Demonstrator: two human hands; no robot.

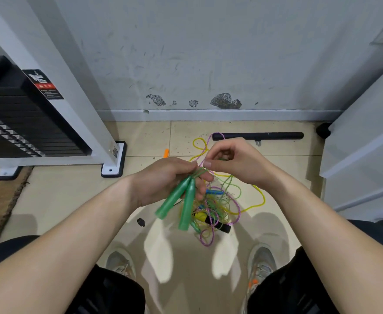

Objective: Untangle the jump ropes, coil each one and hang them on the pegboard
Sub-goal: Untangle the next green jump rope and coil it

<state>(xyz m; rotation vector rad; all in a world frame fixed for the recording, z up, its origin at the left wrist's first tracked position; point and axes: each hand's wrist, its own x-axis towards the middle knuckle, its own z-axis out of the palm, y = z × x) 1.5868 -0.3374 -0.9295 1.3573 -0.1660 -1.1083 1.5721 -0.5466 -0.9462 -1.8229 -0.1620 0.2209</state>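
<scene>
**A:** Head view: what are the hands doing?

**B:** The left hand (163, 180) grips two green handles (181, 200) side by side, fingers curled round their upper ends; the handles hang down toward the person; the right hand (235, 162), just beside it, pinches the thin green cord (200, 171) between thumb and forefinger where it leaves the handles.

**A:** And the other ropes?

**B:** A tangle of jump ropes (217, 207) lies on the tiled floor (72, 200) below the hands; a yellow rope (259, 196) loops out under the right wrist; a purple speckled rope (208, 241) trails toward the person; a blue handle (214, 192) and a yellow-and-black handle (211, 220) sit in the knot; the green cord runs down into it.

**A:** Anything else nearby?

**B:** A small orange piece (166, 152) shows just past the left hand; a black bar (257, 135) lies beyond the right hand, near the wall; a black weight stack (27, 123) stands well off to the left of the left forearm; two grey shoes (262, 264) rest between the forearms.
</scene>
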